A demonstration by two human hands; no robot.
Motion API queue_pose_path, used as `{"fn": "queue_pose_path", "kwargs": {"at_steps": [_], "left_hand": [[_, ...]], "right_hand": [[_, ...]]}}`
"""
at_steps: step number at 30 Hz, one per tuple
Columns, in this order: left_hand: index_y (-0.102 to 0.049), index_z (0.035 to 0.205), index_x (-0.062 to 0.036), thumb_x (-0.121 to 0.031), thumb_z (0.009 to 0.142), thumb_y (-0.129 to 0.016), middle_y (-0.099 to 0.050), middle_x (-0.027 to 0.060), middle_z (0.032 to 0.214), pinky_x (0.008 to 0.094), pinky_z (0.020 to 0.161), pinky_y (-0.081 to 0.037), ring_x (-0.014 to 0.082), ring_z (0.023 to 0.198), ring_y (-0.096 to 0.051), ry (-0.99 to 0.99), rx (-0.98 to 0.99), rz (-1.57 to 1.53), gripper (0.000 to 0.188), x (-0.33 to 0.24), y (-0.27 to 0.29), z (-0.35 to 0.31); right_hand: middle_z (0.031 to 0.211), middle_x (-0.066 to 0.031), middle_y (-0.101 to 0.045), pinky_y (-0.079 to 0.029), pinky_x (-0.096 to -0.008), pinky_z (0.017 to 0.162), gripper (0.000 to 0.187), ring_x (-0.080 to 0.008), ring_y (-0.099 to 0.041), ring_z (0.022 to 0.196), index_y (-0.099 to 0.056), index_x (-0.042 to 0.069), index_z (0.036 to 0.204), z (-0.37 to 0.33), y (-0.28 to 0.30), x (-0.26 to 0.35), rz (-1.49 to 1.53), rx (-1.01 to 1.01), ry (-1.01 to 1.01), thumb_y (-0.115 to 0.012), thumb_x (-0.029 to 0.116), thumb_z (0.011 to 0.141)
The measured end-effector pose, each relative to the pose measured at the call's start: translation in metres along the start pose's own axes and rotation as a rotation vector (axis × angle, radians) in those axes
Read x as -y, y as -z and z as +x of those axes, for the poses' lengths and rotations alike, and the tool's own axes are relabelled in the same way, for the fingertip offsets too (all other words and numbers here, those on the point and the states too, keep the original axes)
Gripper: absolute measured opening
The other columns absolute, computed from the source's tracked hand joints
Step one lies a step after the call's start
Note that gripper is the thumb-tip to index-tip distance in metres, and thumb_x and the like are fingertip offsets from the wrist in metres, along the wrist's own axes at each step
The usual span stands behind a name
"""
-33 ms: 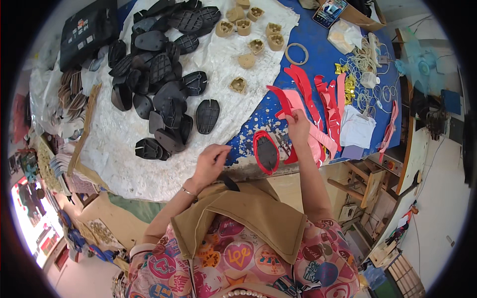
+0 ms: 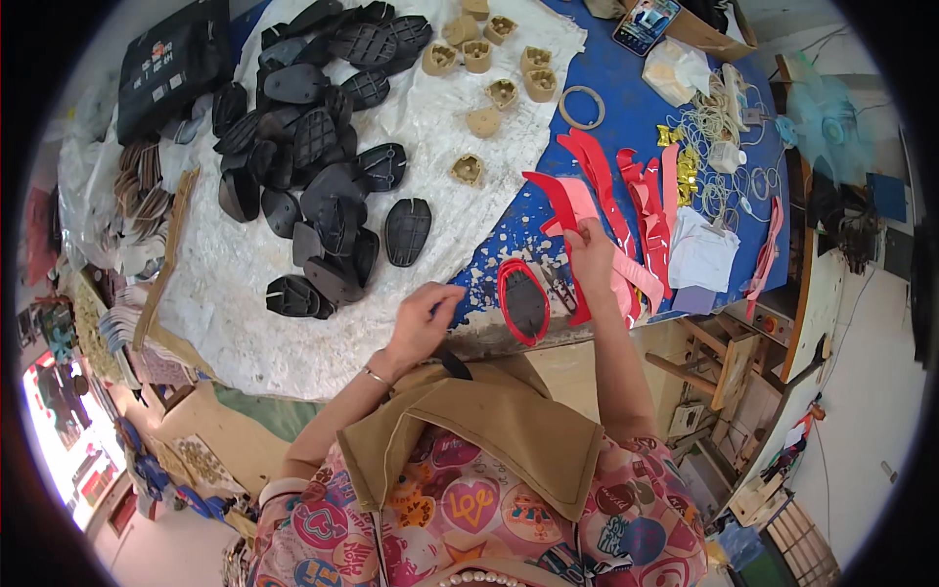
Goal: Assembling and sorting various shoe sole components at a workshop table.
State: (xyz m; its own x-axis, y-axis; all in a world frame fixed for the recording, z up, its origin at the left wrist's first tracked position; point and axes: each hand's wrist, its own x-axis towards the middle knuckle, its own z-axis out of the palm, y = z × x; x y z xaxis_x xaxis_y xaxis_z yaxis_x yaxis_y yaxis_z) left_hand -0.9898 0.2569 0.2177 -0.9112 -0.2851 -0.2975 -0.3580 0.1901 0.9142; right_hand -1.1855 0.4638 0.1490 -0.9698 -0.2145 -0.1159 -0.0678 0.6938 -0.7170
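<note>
My right hand [image 2: 591, 256] is closed on a glossy red strip [image 2: 556, 203] with pink backing, pinching it near its lower end among other strips on the blue tabletop. Left of that hand, by the table's near edge, lies a black sole piece [image 2: 525, 303] with a red band around its rim. My left hand [image 2: 423, 321] hovers at the near edge, fingers half bent and apart from the thumb, with nothing visible in them. More red and pink strips [image 2: 599, 181] lie just beyond and to the right of my right hand.
Black sole pieces [image 2: 315, 137] are heaped on white sheeting [image 2: 440, 225] at the left. Several beige hollow blocks [image 2: 501, 94] stand at the back, near a tape ring [image 2: 582, 108]. Tangled cables [image 2: 722, 122], a phone [image 2: 646, 25] and white paper [image 2: 702, 249] lie at the right.
My left hand has shifted very slightly to the right. My right hand keeps hold of the red strip, almost in the same place.
</note>
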Motion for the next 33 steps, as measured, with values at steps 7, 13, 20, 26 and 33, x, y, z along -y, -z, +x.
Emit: {"fn": "queue_pose_path", "kwargs": {"at_steps": [7,13,20,26,33], "left_hand": [[-0.05,0.121,0.0029,-0.013,0.09,-0.054,-0.059,0.0098,0.114,0.0243,0.085,-0.044,0.0137,0.097,-0.057,0.167,0.267,-0.615,0.035,-0.044,-0.056,0.029],[-0.053,0.117,0.0036,-0.012,0.09,-0.054,-0.061,0.0051,0.103,0.0207,0.08,-0.045,0.0084,0.09,-0.056,0.258,0.068,-0.836,0.031,-0.057,-0.07,0.026],[-0.06,0.108,0.0018,-0.008,0.09,-0.052,-0.062,0.0016,0.081,0.0204,0.061,-0.05,0.007,0.065,-0.057,0.232,-0.068,-0.614,0.022,-0.041,-0.071,0.029],[-0.06,0.107,0.002,-0.005,0.089,-0.051,-0.062,0.0042,0.09,0.0213,0.063,-0.052,0.0093,0.069,-0.059,0.209,-0.041,-0.592,0.021,-0.049,-0.076,0.026],[-0.062,0.105,0.0013,-0.006,0.087,-0.055,-0.058,0.009,0.104,0.0213,0.063,-0.054,0.0108,0.078,-0.06,0.365,0.032,-0.501,0.02,-0.065,-0.069,0.03]], "right_hand": [[0.079,-0.0087,-0.061,-0.045,-0.0237,0.059,0.016,-0.0105,-0.058,0.068,-0.055,0.0,0.098,-0.063,0.067,0.088,0.292,0.227,0.048,-0.055,0.0,0.082],[0.087,-0.0083,-0.063,-0.047,-0.0193,0.063,0.019,-0.0092,-0.059,0.075,-0.05,0.001,0.103,-0.088,0.045,0.091,0.958,0.308,-0.365,-0.053,-0.004,0.084],[0.089,-0.0103,-0.053,-0.047,-0.0279,0.066,0.029,-0.0192,-0.055,0.077,-0.054,0.0,0.097,-0.086,0.029,0.103,0.136,-0.089,0.211,-0.068,0.004,0.072],[0.085,-0.0084,-0.056,-0.048,-0.0267,0.065,0.022,-0.0158,-0.058,0.071,-0.06,0.0,0.09,-0.08,0.024,0.099,0.301,0.075,-0.036,-0.071,0.006,0.072],[0.084,-0.0067,-0.057,-0.048,-0.0229,0.062,0.014,-0.0119,-0.058,0.067,-0.062,-0.002,0.087,-0.077,0.022,0.081,0.434,0.117,-0.072,-0.068,0.004,0.075]]}}
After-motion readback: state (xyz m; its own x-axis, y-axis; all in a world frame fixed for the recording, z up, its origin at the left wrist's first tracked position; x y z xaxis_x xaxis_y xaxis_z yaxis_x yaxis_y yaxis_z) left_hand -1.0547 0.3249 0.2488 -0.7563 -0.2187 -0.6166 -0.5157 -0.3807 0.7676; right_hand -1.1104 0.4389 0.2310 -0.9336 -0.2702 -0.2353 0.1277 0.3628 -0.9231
